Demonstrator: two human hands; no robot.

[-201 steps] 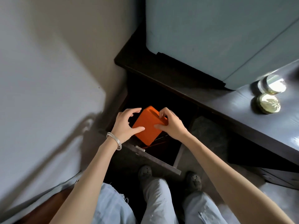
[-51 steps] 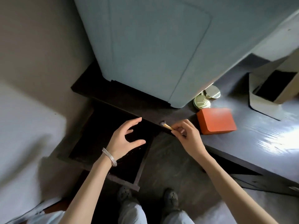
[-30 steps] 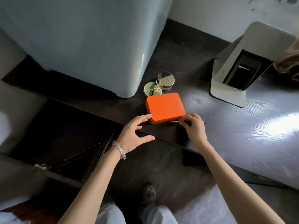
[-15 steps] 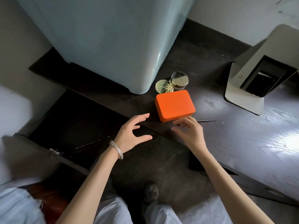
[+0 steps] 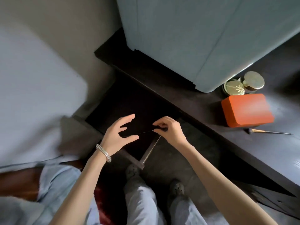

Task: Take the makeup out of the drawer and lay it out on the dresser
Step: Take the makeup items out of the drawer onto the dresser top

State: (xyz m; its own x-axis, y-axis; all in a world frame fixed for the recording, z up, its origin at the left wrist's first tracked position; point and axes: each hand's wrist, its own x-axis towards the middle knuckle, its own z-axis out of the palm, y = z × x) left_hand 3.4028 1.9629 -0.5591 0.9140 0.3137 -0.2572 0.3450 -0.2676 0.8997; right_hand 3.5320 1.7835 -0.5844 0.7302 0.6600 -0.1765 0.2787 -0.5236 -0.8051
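A person stands over an open drawer [image 5: 129, 101] at a dark dresser [image 5: 253, 143], both hands above the drawer's dark interior. The right hand [image 5: 170, 130] has its fingers curled, pinching one end of a thin dark stick [image 5: 146, 132], perhaps a liner or slim brush, too fine and dark to identify. The stick runs toward 9 o'clock from those fingertips, ending just beside the left thumb. The left hand [image 5: 119, 135] is spread wide, fingers relaxed and apart, holding nothing; silver bangles [image 5: 103, 152] ring its wrist.

On the dresser top, at 3 o'clock from the hands, lies an orange box [image 5: 246, 109]. Just beyond it at 12 o'clock stand two round gold-lidded jars [image 5: 243, 86], touching or nearly touching each other, close against a pale blue cabinet [image 5: 194, 38] that rests on the dresser. At 6 o'clock from the box, close to its near edge, a slim brush [image 5: 267, 131] lies flat, its dark tip toward 9 o'clock and its thin handle toward 3 o'clock.

The drawer's front corner [image 5: 139, 164] juts out above the person's grey shoes [image 5: 132, 170] and pale trousers [image 5: 142, 203].
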